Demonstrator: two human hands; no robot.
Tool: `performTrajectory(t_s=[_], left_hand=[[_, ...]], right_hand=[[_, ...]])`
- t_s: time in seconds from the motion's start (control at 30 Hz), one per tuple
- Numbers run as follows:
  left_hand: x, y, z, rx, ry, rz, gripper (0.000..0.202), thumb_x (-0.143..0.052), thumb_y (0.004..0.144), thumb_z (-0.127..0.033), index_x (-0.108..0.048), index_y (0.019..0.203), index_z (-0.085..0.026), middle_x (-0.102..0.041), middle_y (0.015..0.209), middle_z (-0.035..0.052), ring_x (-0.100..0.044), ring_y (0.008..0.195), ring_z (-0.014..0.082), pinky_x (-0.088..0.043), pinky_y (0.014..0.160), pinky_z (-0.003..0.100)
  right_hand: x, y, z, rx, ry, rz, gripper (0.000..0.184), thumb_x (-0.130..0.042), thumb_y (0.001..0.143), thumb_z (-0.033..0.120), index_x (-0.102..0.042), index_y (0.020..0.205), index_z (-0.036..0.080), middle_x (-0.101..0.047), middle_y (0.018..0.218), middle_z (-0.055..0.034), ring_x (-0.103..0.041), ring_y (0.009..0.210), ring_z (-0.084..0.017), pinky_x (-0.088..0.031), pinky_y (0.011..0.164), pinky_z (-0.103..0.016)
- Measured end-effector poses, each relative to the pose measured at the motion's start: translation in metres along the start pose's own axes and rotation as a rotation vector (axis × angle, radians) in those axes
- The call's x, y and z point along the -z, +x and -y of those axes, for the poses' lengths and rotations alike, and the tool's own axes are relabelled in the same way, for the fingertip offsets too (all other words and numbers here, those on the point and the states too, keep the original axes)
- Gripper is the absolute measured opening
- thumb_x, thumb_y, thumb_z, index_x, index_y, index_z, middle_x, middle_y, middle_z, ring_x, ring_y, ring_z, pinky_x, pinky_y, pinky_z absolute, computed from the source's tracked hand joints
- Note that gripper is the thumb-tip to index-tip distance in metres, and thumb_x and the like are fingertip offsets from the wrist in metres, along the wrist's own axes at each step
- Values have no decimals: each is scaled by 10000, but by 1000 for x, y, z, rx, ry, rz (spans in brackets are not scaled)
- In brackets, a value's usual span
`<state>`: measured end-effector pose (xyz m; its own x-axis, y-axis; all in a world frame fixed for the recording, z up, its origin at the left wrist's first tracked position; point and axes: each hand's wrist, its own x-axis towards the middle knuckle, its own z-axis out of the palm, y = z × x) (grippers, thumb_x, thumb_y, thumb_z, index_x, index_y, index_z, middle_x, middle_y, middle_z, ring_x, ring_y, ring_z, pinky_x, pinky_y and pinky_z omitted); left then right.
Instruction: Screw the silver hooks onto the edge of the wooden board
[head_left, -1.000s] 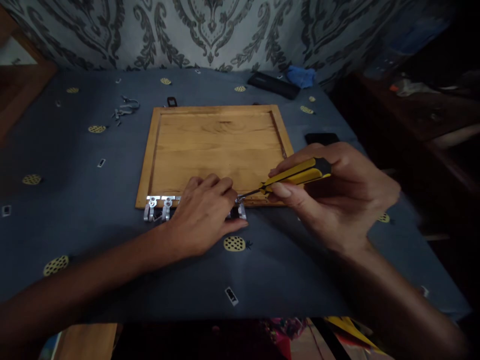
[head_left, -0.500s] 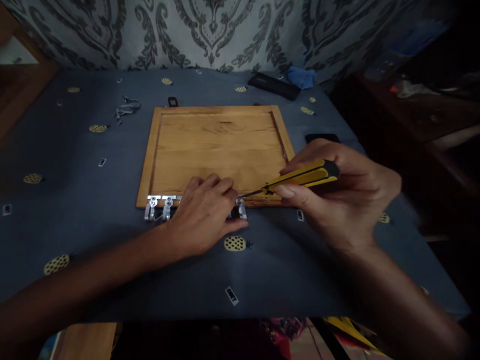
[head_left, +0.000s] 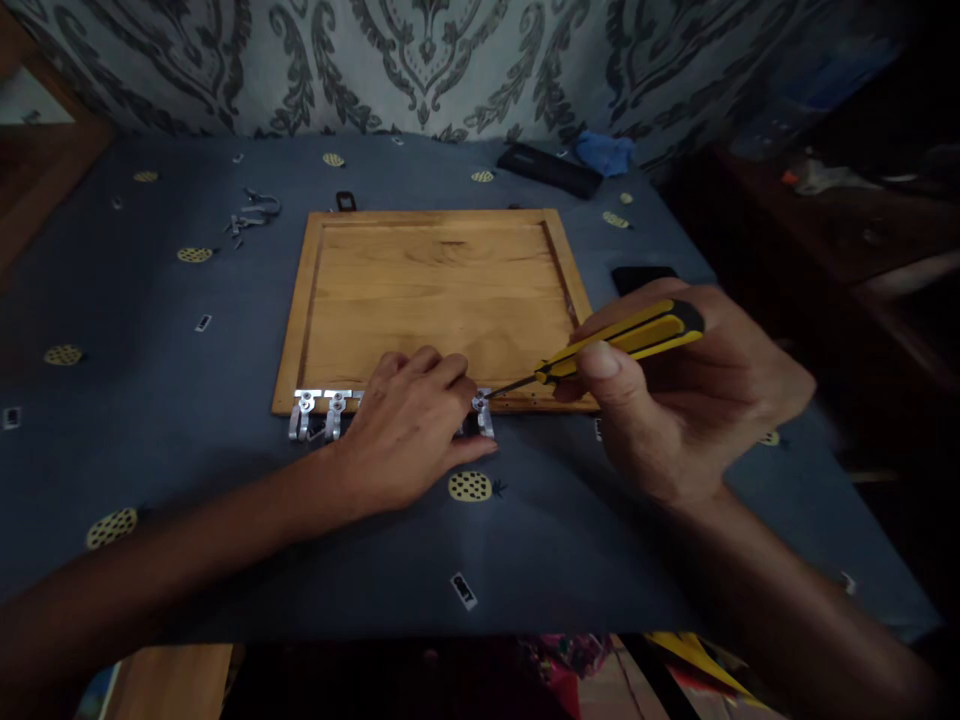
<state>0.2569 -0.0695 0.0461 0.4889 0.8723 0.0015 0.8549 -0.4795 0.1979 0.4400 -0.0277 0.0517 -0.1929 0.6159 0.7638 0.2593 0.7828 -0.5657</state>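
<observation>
Your left hand (head_left: pixel 409 440) and right hand (head_left: pixel 675 400) are both bare. Your left forearm (head_left: pixel 187 560) and right forearm (head_left: pixel 787 600) are uncovered to the frame's bottom edge. Your right thumbnail looks short and plain. Dim light hides finer detail on your knuckles and wrists.

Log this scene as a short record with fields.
Left hand: palm down over the hooks at the board's near edge
Right hand: grips the screwdriver, tip at the rightmost hook
Board: wooden, flat on the blue cloth
Nearby: loose metal parts at far left; phone right of the board
</observation>
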Motion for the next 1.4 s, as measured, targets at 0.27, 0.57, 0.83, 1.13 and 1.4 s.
performTrajectory(t_s=[0.27, 0.57, 0.83, 1.13, 1.4], left_hand=[[0, 0, 0, 11, -6, 24, 382, -661, 892, -505, -688, 1029, -150, -656, 1034, 81, -577, 1047, 294, -439, 833, 412], [-2, 0, 1, -1, -3, -15, 379, -677, 879, -502, -688, 1016, -150, -657, 1016, 78, -582, 1036, 297, -451, 826, 421], [-2, -1, 1, 6, -14, -12, 373, -685, 876, -501, -692, 1012, -154, -663, 1026, 81, -582, 1044, 287, -452, 842, 409], [-3, 0, 1, 4, -7, -23, 378, -687, 876, -499, -695, 1030, -154, -670, 1044, 82, -586, 1054, 291, -458, 839, 414], [-2, 0, 1, 10, -8, -2, 391, -679, 880, -499, -697, 1059, -152, -666, 1049, 75, -584, 1045, 297, -449, 828, 425]], right_hand=[[-2, -1, 2, -35, 16, -7, 85, -683, 850, 166, -630, 796, 207, -602, 707, 18, -545, 571, -122, -418, 488, -287], [-4, -1, 2, -21, -3, 0, 149, -744, 815, 214, -623, 734, 246, -606, 675, 12, -560, 614, -158, -438, 530, -312], [3, 7, 9, -333, 250, 120, 120, -742, 826, 207, -742, 940, 244, -716, 878, -15, -694, 709, -155, -564, 445, -234], [8, 6, 11, -192, 77, 174, 58, -767, 814, 193, -733, 793, 235, -743, 774, 13, -624, 576, -121, -497, 482, -269], [2, -6, 5, -15, -41, 24, 159, -810, 768, 196, -665, 778, 259, -718, 736, 13, -623, 604, -167, -458, 519, -331]])
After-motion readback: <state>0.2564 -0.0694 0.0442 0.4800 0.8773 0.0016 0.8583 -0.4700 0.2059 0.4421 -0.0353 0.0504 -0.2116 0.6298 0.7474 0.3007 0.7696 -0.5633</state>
